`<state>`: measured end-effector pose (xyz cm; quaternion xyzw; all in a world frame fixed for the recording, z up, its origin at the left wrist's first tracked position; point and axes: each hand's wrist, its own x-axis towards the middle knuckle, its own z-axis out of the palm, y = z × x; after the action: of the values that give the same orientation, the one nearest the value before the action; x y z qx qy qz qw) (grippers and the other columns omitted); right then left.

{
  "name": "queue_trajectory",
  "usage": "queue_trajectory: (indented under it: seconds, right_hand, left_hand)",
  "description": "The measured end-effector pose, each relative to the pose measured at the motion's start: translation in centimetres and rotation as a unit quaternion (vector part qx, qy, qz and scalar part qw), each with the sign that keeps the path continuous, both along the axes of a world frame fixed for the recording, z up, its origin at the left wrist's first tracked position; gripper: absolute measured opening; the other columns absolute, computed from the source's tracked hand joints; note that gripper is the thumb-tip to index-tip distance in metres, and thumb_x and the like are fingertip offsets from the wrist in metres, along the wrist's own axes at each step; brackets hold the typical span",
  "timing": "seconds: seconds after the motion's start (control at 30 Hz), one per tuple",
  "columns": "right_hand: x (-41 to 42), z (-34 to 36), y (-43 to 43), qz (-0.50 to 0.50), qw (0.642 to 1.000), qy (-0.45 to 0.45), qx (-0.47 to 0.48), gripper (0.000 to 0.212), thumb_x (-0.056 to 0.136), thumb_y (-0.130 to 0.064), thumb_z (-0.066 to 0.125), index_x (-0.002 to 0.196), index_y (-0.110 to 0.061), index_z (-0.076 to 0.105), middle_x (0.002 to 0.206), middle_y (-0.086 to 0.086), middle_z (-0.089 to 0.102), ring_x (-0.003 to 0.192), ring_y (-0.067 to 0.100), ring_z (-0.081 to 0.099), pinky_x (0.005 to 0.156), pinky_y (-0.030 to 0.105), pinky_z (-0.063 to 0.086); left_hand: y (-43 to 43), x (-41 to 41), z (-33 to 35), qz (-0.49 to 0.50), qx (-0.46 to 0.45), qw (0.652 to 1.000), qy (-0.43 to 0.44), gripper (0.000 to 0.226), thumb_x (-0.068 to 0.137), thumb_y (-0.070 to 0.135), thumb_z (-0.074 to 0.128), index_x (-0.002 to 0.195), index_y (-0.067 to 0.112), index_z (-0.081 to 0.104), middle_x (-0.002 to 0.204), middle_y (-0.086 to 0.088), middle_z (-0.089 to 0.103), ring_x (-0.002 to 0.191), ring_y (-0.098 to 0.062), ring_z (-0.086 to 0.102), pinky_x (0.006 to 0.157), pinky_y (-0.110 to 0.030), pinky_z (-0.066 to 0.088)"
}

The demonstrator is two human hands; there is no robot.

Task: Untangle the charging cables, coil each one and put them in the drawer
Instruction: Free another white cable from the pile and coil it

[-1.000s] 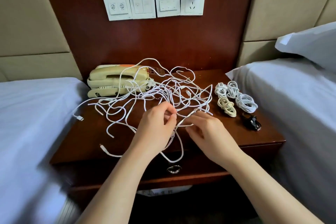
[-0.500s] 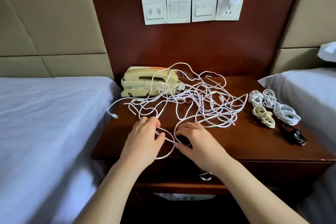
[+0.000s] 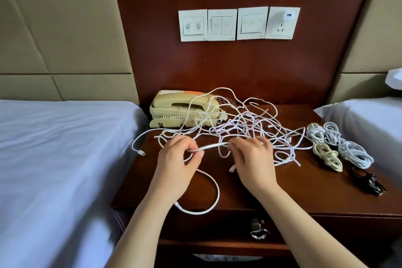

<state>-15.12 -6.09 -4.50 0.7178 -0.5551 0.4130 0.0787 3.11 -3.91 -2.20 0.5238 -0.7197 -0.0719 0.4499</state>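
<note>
Left hand [image 3: 176, 165] and right hand [image 3: 252, 159] pinch one white strand [image 3: 208, 147] of one tangle [image 3: 250, 128]. Five coils [image 3: 353, 154] nearby: three white, one cream, one black.

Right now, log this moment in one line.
left hand: pinches white cable | right hand: pinches same cable | tangle: on nightstand | coiled cables: beside it | drawer: closed

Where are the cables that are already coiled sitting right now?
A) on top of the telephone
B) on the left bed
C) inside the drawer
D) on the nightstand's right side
D: the coiled cables lie on the nightstand top, right of the tangle of white cables, while the drawer below is shut.
</note>
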Motion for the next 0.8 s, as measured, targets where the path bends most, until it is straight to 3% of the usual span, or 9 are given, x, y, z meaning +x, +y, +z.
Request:
queue_trajectory:
  seconds: [0.1, 0.27, 0.37, 0.47, 0.53, 0.63, 0.7, 0.8]
  right_hand:
    - [-0.6, 0.5, -0.2, -0.006, 0.997, -0.069, -0.020, 0.016, 0.090, -0.020, 0.052, 0.085, -0.016, 0.067, 0.073, -0.005, 0.067, 0.072, 0.020, 0.058, 0.086, 0.036, 0.036]
    - [-1.0, 1.5, 0.2, 0.062, 0.976, -0.206, 0.037, 0.016, 0.096, -0.012, 0.051, 0.095, -0.011, 0.067, 0.078, -0.004, 0.068, 0.073, 0.014, 0.064, 0.069, 0.034, 0.051]
    - [-1.2, 1.6, 0.2, 0.045, 0.992, -0.093, 0.069, 0.017, 0.092, -0.013, 0.058, 0.103, -0.013, 0.070, 0.103, -0.001, 0.069, 0.097, 0.023, 0.061, 0.084, 0.037, 0.047]
    - [-1.2, 2.5, 1.5, 0.095, 0.991, -0.023, 0.095, 0.033, 0.090, -0.020, 0.055, 0.122, -0.023, 0.062, 0.121, -0.010, 0.060, 0.115, 0.011, 0.049, 0.100, 0.032, 0.033]
    - [-0.8, 3.2, 2.8, 0.179, 0.973, -0.068, 0.126, 0.034, 0.091, -0.026, 0.052, 0.124, -0.024, 0.060, 0.114, -0.011, 0.064, 0.106, 0.002, 0.054, 0.094, 0.022, 0.039]
    - [-0.5, 3.6, 3.5, 0.214, 0.957, -0.121, 0.154, 0.013, 0.094, -0.024, 0.055, 0.101, -0.023, 0.066, 0.077, -0.007, 0.066, 0.069, 0.005, 0.058, 0.062, 0.018, 0.044]
    - [-0.8, 3.7, 3.2, 0.193, 0.960, -0.147, 0.138, 0.018, 0.095, -0.017, 0.053, 0.080, -0.022, 0.063, 0.057, -0.009, 0.053, 0.051, 0.005, 0.044, 0.050, 0.017, 0.032]
    - [-1.5, 4.2, 2.9, 0.197, 0.930, -0.277, 0.142, 0.030, 0.098, -0.014, 0.048, 0.068, -0.016, 0.054, 0.048, -0.012, 0.040, 0.046, 0.003, 0.032, 0.048, 0.020, 0.026]
  left_hand:
    - [-0.1, 0.1, 0.8, -0.021, -0.027, 0.997, 0.071, 0.010, 0.084, 0.011, 0.065, 0.079, 0.016, 0.059, 0.088, 0.011, 0.060, 0.091, 0.004, 0.053, 0.078, -0.006, 0.038]
    - [-0.5, -0.4, 1.0, -0.043, -0.004, 0.995, 0.092, 0.009, 0.090, 0.015, 0.058, 0.082, 0.020, 0.058, 0.084, 0.011, 0.062, 0.087, -0.002, 0.056, 0.076, -0.008, 0.038]
    - [-0.2, -1.0, 0.9, -0.052, 0.024, 0.995, 0.084, 0.015, 0.093, 0.017, 0.054, 0.079, 0.023, 0.057, 0.077, 0.013, 0.063, 0.076, -0.007, 0.059, 0.069, -0.015, 0.042]
    - [0.3, -1.8, 1.0, -0.079, 0.042, 0.994, 0.056, 0.016, 0.093, 0.019, 0.055, 0.078, 0.022, 0.061, 0.073, 0.013, 0.065, 0.075, -0.005, 0.061, 0.071, -0.018, 0.046]
    - [0.2, -2.2, 0.8, -0.097, 0.052, 0.993, 0.029, 0.014, 0.093, 0.020, 0.056, 0.080, 0.021, 0.063, 0.073, 0.008, 0.064, 0.072, -0.009, 0.060, 0.073, -0.028, 0.047]
    - [-0.1, -2.7, 0.6, -0.101, 0.052, 0.994, 0.006, 0.010, 0.091, 0.024, 0.058, 0.083, 0.021, 0.064, 0.074, 0.006, 0.063, 0.072, -0.012, 0.057, 0.070, -0.035, 0.047]
    - [-0.1, -2.9, 0.5, -0.101, 0.034, 0.994, -0.005, 0.010, 0.090, 0.024, 0.060, 0.081, 0.019, 0.063, 0.072, 0.007, 0.060, 0.071, -0.012, 0.054, 0.067, -0.030, 0.044]
    - [-0.6, -2.9, 0.4, -0.093, -0.007, 0.995, -0.024, 0.015, 0.091, 0.018, 0.059, 0.076, 0.017, 0.055, 0.071, 0.011, 0.052, 0.073, -0.009, 0.049, 0.067, -0.020, 0.038]
